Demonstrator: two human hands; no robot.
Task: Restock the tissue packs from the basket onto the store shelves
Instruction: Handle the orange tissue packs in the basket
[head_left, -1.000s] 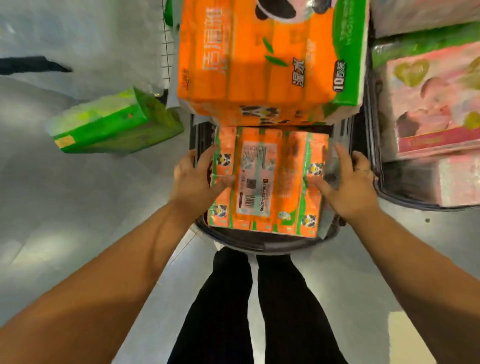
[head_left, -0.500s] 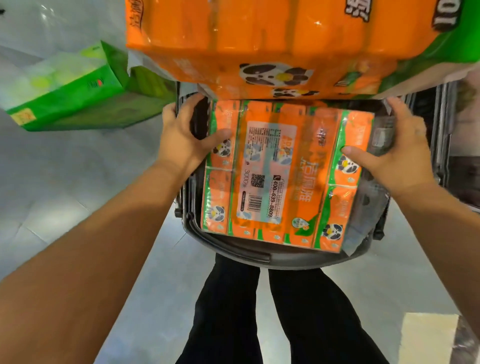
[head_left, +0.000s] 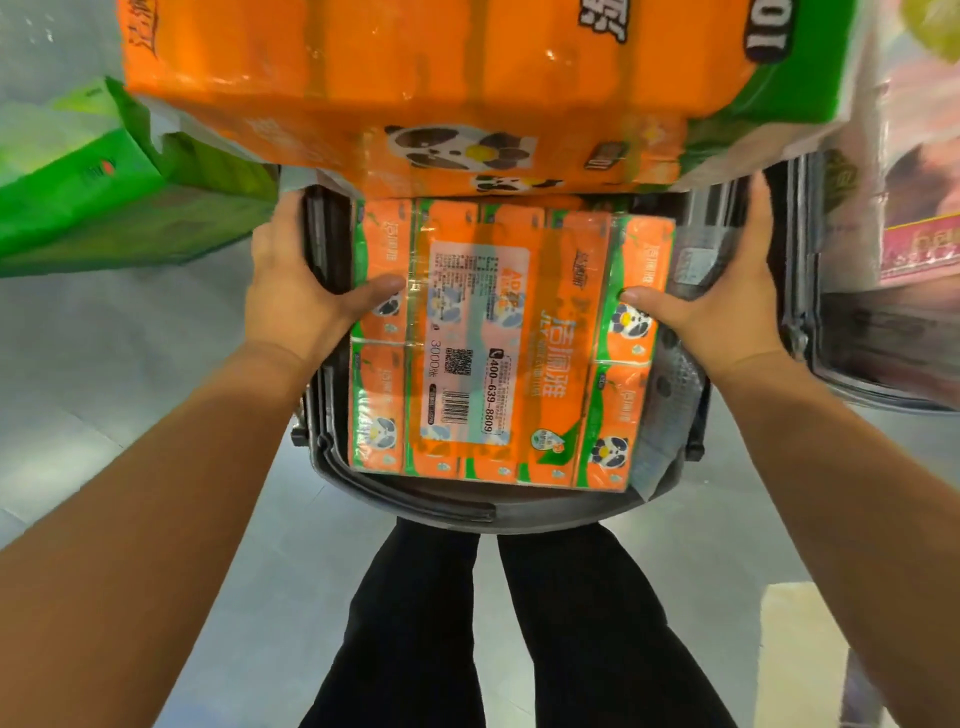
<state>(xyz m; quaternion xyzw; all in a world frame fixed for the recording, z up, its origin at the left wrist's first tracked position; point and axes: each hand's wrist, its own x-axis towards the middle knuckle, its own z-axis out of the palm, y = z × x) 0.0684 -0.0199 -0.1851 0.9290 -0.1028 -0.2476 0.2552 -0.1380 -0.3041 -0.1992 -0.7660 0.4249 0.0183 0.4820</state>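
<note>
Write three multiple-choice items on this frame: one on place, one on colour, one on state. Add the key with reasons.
1. Where does the barcoded tissue pack lie?
A. in the grey basket
B. on the floor
C. on a shelf

2. Which colour is the pack at far left?
A. pink
B. green
C. blue

3. How are the hands placed?
A. both empty in the air
B. one on each side of the pack
C. both on the basket's rim

Key: A, the basket's wall surrounds it; B, its wrapper is green; B, left hand and right hand flank it, thumbs on top.
</note>
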